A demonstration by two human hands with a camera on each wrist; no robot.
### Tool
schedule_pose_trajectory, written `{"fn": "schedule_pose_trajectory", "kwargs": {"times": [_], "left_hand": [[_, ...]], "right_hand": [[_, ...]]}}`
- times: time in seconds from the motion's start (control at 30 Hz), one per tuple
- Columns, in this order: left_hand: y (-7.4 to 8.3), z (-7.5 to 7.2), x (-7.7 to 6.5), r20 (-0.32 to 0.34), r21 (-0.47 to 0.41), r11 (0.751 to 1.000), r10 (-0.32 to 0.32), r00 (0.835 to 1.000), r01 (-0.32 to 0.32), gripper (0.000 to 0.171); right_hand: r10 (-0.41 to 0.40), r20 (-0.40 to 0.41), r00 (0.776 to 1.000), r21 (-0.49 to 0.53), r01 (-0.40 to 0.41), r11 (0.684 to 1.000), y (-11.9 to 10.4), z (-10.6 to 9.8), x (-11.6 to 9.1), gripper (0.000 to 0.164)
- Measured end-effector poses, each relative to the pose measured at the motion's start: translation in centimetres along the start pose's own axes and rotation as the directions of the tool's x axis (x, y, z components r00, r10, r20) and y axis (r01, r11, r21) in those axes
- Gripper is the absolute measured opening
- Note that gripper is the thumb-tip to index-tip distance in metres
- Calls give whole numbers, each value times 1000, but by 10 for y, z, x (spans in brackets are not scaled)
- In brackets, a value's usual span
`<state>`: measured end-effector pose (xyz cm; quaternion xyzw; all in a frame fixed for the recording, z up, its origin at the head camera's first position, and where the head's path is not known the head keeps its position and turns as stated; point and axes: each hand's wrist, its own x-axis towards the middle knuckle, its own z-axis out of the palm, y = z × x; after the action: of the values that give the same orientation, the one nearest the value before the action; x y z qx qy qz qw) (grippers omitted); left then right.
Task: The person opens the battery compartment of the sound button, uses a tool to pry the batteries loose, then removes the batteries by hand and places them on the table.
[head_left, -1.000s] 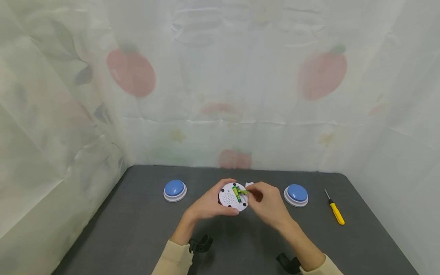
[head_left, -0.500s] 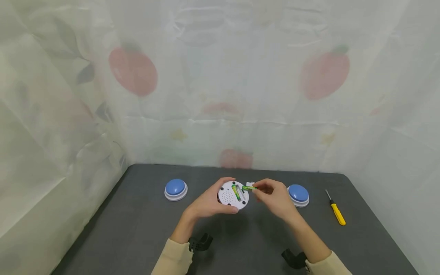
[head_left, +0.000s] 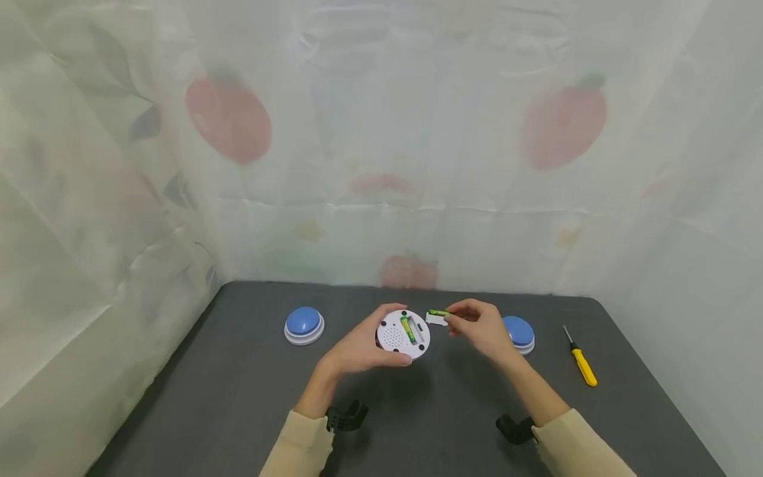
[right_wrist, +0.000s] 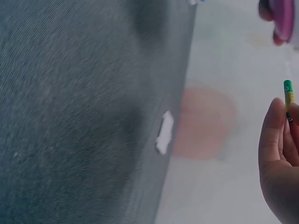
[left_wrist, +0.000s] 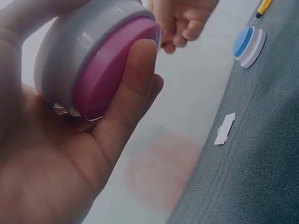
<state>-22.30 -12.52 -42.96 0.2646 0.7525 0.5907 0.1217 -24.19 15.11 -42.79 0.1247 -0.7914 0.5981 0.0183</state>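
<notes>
My left hand (head_left: 357,344) grips a round white push-button light or buzzer (head_left: 393,336) by its rim, its underside facing me. In the left wrist view its pink dome (left_wrist: 110,70) shows, with fingers curled over it. A green battery (head_left: 408,329) lies in one slot of the open battery compartment; the slot beside it has none. To the right, my right hand (head_left: 484,331) pinches a second green-and-yellow battery (right_wrist: 288,92) between thumb and fingertips, apart from the device. Behind that battery in the head view, the white battery cover (head_left: 437,319) lies on the table.
A blue button on a white base (head_left: 304,324) stands at the left. Another blue button (head_left: 518,331) stands at the right, partly behind my right hand. Farther right lies a yellow-handled screwdriver (head_left: 584,366). A printed curtain (head_left: 381,132) hangs behind the dark table (head_left: 250,397).
My right hand has drawn the second battery out of the compartment area and moved it right, away from the device. The left hand holds the device almost in place.
</notes>
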Motion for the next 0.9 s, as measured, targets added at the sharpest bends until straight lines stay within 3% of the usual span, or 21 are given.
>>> {"fn": "schedule_pose_trajectory", "kwargs": {"times": [0.23,0.9], "left_hand": [[1,0,0,-3,3,1000,-5,1000,5,87],[-1,1,-3,-10,34,999,0,1000,0,89]], "right_hand": [[87,-14,996,15,-87,996,18,-1,12,21],[211,-27,977,-5,-211,978,66,4,29,18]]}}
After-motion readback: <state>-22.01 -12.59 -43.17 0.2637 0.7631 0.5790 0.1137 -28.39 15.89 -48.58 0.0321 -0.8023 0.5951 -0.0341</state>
